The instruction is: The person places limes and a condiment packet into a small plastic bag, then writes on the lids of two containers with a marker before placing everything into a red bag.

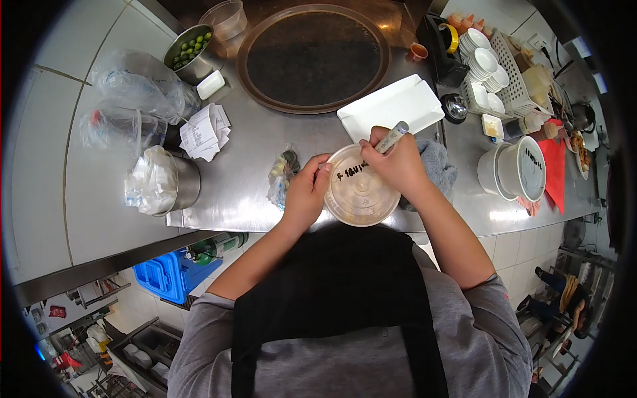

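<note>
A round plastic tub with a translucent lid stands near the counter's front edge, black handwriting across its top. My left hand grips its left side, thumb up at the rim. In my right hand is a marker pen, its tip down at the lettering on the lid. A grey cloth lies just behind my right wrist. Left of the tub sits a small clear plastic bag with something greenish inside. Behind the tub is a white rectangular tray.
A large dark round pan fills the back of the counter. Receipts, a pot of green fruits and a bag-lined metal bin stand left. Lettered tubs and stacked white dishes are right. Another person is far right.
</note>
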Available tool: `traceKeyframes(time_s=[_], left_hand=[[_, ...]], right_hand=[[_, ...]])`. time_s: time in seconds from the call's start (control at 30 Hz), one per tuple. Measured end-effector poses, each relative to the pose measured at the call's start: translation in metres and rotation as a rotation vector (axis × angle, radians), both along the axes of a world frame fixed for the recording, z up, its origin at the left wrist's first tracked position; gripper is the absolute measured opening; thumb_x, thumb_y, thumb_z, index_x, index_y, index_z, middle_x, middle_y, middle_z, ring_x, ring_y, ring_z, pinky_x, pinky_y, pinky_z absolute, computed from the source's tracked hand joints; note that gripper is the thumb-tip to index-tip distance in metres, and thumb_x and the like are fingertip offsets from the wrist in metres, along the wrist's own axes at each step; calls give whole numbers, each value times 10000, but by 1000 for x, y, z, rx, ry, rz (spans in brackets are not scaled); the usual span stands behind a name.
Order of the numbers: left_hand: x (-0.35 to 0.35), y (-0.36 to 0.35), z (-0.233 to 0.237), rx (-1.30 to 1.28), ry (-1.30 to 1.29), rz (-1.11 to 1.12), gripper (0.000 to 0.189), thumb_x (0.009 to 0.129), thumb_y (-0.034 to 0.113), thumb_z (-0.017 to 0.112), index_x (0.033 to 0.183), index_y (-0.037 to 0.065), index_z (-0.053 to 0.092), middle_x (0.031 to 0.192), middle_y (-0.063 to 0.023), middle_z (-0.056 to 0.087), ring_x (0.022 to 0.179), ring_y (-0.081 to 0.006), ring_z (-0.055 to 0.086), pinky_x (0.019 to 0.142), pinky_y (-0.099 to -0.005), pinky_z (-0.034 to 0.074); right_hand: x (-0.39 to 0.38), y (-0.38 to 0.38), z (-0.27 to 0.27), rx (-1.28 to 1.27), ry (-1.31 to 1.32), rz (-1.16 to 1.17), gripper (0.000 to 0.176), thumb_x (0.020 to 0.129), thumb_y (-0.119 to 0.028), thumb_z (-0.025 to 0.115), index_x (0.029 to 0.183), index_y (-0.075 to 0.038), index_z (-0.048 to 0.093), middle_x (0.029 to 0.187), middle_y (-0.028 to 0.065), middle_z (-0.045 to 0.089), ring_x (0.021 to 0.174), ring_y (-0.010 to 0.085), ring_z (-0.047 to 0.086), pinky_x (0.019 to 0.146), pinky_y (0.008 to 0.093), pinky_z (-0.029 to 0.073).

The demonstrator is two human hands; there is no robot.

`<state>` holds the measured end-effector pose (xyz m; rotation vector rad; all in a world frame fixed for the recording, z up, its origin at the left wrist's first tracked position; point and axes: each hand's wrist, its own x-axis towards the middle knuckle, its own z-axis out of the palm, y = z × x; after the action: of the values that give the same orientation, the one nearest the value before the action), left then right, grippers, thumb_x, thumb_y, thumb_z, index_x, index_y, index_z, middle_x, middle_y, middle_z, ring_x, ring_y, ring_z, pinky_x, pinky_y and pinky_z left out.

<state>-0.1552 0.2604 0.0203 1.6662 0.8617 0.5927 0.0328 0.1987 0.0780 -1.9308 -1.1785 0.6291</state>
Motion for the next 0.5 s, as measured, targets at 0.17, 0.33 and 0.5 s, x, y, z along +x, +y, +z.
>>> traceKeyframes(time_s=[0.17, 0.33, 0.5], left_hand=[[1, 0, 0, 3, -10, 8, 267, 1017, 209, 485, 1167, 17, 594, 782, -113, 671, 690, -155, 618, 653, -296, 483], [-3, -1, 3, 120, 0, 22, 371, 970, 175, 556, 1287, 5, 469, 791, -85, 567, 714, -167, 550, 687, -295, 464], [-2, -5, 36, 424, -60, 64, 607, 891, 75, 620, 1391, 13, 281, 892, -52, 471, 818, -134, 458, 752, -279, 418]], right_hand=[[4, 0, -1, 19, -16, 3, 294, 819, -250, 668, 694, -2, 570, 560, 184, 560, 525, 331, 591, 525, 397, 460], [5, 0, 4, 20, 53, 2, 293, 842, -223, 680, 677, -12, 561, 538, 122, 560, 480, 227, 547, 506, 343, 441], [17, -3, 23, 299, 527, -146, 322, 902, -194, 671, 637, -74, 532, 565, -41, 517, 512, 33, 444, 477, 223, 338]])
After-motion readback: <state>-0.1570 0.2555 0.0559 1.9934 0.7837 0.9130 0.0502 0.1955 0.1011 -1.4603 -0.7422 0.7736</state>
